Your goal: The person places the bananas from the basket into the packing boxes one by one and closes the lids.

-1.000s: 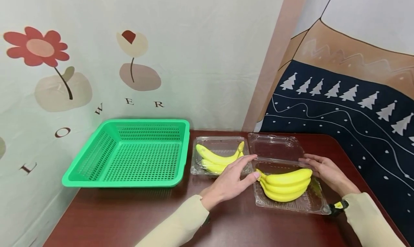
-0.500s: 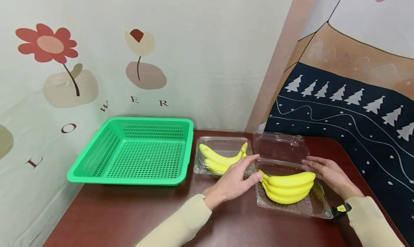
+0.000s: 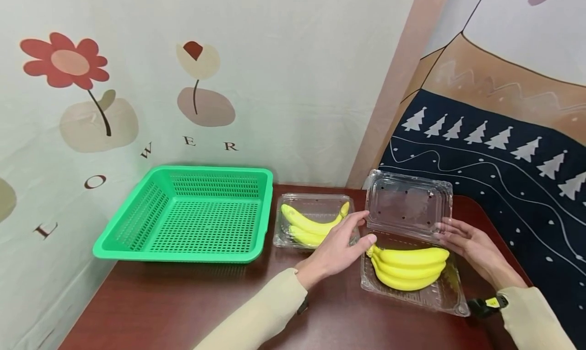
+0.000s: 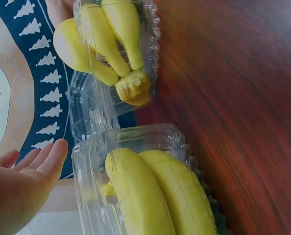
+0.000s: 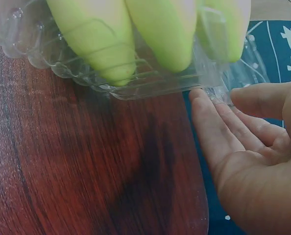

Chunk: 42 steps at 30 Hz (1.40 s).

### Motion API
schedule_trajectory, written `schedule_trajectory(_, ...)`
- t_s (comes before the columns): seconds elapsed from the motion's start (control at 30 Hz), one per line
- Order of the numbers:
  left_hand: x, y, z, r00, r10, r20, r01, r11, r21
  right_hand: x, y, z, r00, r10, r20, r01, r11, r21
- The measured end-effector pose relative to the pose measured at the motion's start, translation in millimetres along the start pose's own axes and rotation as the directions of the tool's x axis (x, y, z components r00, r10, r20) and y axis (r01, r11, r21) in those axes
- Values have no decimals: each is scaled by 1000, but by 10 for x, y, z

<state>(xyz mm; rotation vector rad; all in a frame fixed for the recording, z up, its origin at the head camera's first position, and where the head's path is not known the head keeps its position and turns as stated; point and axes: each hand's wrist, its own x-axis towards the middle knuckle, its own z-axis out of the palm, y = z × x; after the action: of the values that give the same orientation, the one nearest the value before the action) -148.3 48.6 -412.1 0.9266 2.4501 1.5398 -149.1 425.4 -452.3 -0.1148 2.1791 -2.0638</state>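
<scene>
A clear plastic clamshell box (image 3: 414,301) stands with its lid (image 3: 407,200) tilted up at the back. In its base lies a bunch of yellow bananas (image 3: 409,268), stems to the left. My left hand (image 3: 336,248) is at the box's left rear side, fingers extended and thumb close to the stems; the left wrist view shows its fingers (image 4: 52,161) beside the clear plastic. At the right end of the hinge, my right hand (image 3: 473,245) has its loosely extended fingertips against the lid's lower corner. The right wrist view shows these fingers (image 5: 209,127) by the plastic edge.
A second, closed clear clamshell box (image 3: 316,200) with bananas (image 3: 306,223) stands left of the first, partly hidden by my left hand. Farther left is a green perforated basket (image 3: 183,256). The dark red table (image 3: 206,309) meets a printed curtain (image 3: 293,95) behind and at right.
The lid has swung up from lying back on the table to a tilted, raised position. My right hand has shifted slightly right with it. The left hand has hardly moved.
</scene>
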Motion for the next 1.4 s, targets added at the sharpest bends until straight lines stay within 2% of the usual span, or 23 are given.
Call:
schedule_trajectory(0.2, 115, 2, 41, 995, -71, -64, 60, 986, -158, -12, 1, 3, 999, -48, 7, 48, 999, -2)
schedule_trajectory(0.37, 266, 23, 73, 978, -158, -134, 118, 957, -266, -4, -9, 7, 999, -52, -9, 52, 999, 0)
schedule_trajectory(0.47, 363, 39, 93, 969, -196, -150, 144, 942, -302, 2, -22, 4, 998, -53, -18, 53, 998, 27)
schedule_trajectory(0.6, 486, 68, 137, 961, -226, -161, 170, 937, -305, 7, -35, -10, 998, -57, -21, 58, 997, 57)
schedule_trajectory(0.8, 608, 105, 239, 948, -264, -179, 205, 934, -291, -9, -32, -38, 997, -77, -21, 78, 996, 34)
schedule_trajectory(1.03, 629, 132, 338, 953, -261, -152, 207, 931, -301, -19, -44, -41, 996, -88, 2, 88, 996, 13)
schedule_trajectory(1.1, 628, 142, 338, 953, -250, -170, 198, 940, -276, -12, -47, -34, 996, -88, 4, 88, 996, 0)
schedule_trajectory(1.17, 630, 145, 331, 946, -242, -216, 185, 949, -253, -1, -45, -25, 996, -86, 3, 86, 996, -9)
schedule_trajectory(1.27, 642, 136, 311, 922, -240, -303, 178, 959, -219, 15, -36, -16, 997, -80, -7, 80, 996, -51)
schedule_trajectory(1.33, 650, 122, 299, 908, -253, -335, 185, 958, -221, 23, -32, -13, 997, -74, -16, 72, 993, -88)
schedule_trajectory(1.4, 658, 103, 291, 904, -267, -333, 196, 953, -230, 30, -28, -11, 997, -69, -22, 66, 992, -108)
